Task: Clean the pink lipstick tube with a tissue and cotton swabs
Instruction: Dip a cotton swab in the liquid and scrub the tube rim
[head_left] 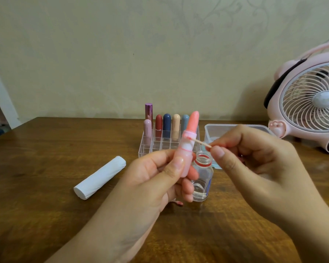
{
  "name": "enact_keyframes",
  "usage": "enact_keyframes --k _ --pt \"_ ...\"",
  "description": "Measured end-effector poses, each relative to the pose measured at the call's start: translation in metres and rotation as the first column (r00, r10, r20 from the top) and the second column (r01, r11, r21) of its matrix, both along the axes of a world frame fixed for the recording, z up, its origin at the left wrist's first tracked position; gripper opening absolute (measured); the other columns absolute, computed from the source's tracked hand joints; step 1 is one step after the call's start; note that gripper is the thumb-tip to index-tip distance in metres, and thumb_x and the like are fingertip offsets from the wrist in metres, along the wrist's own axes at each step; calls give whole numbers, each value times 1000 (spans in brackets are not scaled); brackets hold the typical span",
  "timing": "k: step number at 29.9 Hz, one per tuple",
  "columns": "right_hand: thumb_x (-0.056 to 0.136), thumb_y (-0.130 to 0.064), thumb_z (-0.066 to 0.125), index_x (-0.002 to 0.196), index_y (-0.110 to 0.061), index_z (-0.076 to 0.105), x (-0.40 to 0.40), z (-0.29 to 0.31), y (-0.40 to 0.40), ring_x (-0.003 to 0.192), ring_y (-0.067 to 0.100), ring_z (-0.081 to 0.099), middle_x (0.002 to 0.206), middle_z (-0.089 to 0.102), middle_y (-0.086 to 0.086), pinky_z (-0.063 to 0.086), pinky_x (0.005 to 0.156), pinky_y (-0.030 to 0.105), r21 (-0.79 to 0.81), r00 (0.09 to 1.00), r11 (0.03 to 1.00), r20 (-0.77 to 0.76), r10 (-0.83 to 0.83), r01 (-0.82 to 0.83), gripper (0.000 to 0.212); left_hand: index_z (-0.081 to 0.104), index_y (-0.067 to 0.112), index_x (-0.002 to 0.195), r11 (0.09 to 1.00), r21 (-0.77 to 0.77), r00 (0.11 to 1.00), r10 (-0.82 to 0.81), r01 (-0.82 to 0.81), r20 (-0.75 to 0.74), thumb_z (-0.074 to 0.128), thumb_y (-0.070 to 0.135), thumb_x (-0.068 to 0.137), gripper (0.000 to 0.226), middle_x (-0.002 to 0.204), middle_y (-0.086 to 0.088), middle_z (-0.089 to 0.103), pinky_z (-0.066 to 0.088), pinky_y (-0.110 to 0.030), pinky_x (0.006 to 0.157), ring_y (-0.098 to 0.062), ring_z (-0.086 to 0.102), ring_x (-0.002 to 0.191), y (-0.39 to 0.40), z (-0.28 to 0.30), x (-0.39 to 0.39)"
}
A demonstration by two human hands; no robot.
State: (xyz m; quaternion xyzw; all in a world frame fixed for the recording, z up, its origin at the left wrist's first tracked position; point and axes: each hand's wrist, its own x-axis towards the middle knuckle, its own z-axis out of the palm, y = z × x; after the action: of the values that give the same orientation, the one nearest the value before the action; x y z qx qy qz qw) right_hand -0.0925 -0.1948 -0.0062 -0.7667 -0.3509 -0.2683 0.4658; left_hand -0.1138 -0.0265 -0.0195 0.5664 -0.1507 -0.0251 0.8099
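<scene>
Head view puts our left hand (pixel 156 177) nearest, thumb and fingers wrapped around the lipstick tube (pixel 186 154) – upright, tilted slightly right, its coral tip pointing up. Our right hand (pixel 254 160) pinches a cotton swab (pixel 200 142) whose tip touches the tube's collar. Just behind the tube stands an open clear bottle (pixel 202 179); a white tissue roll (pixel 100 177) lies to the left on the table (pixel 46 215). Farther back – a clear organizer (pixel 160 143) of lipsticks, a plastic box (pixel 217 130) and a pink fan (pixel 310 103).

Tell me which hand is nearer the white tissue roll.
Left. The left hand holds the lipstick tube just right of the tissue roll; the right hand, pinching the cotton swab, sits farther right.
</scene>
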Motion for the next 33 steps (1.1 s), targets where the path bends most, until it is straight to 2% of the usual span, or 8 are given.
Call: enact_keyframes --k 3,9,13,15,19,24,29,33 --pt "83 -28 56 74 -22 58 1 0 0 46 4 45 63 60 -1 34 47 12 19 999 999 19 -30 29 12 74 13 78 1000 3 1000 3 -3 6 60 25 72 20 64 -3 64 48 -23 50 -10 55 53 0 0 0" --pt "83 -27 56 71 -20 59 -3 -1 3 48 4 41 59 50 0 32 46 11 -132 999 991 42 -29 34 15 73 13 81 997 30 997 73 -73 3 63 26 71 19 63 0 64 49 -21 52 -9 55 53 0 -1 1" --pt "84 -26 57 73 -21 59 -2 0 2 51 5 44 65 57 2 35 49 12 -36 997 998 58 -46 48 12 73 16 76 992 75 994 103 -105 25 71 27 75 11 63 0 67 51 -20 54 -9 57 55 1 1 -1" --pt "84 -26 57 74 -20 60 -1 0 2 52 5 45 68 57 2 35 49 11 -38 994 996 81 -78 81 12 71 13 77 989 79 992 122 -123 17 68 25 69 15 63 -1 68 53 -20 55 -10 57 55 1 2 -2" --pt "84 -28 55 71 -21 59 -3 -1 4 49 5 41 62 50 1 32 46 11 -141 994 987 87 -68 80 15 71 13 80 984 92 988 151 -153 24 66 27 63 23 62 0 68 52 -20 55 -9 58 55 1 2 -1" --pt "85 -26 56 74 -20 58 -2 -1 3 49 4 41 64 54 2 33 48 12 -63 989 993 109 -97 104 13 66 15 79 965 135 973 215 -224 79 68 28 58 25 64 -1 68 52 -18 56 -8 59 54 1 2 -1" --pt "83 -28 55 72 -22 60 -5 -1 7 49 5 42 61 50 -4 32 46 10 -177 989 978 113 -95 114 14 64 21 76 923 201 940 296 -328 172 77 34 66 20 68 4 70 50 -18 56 -3 61 57 2 -3 2" --pt "85 -26 56 74 -19 60 -3 0 5 49 7 42 64 53 0 34 46 15 -90 983 986 134 -125 138 14 62 26 74 894 232 916 335 -382 218 71 35 60 20 65 8 66 48 -15 53 -1 58 55 2 -4 2"
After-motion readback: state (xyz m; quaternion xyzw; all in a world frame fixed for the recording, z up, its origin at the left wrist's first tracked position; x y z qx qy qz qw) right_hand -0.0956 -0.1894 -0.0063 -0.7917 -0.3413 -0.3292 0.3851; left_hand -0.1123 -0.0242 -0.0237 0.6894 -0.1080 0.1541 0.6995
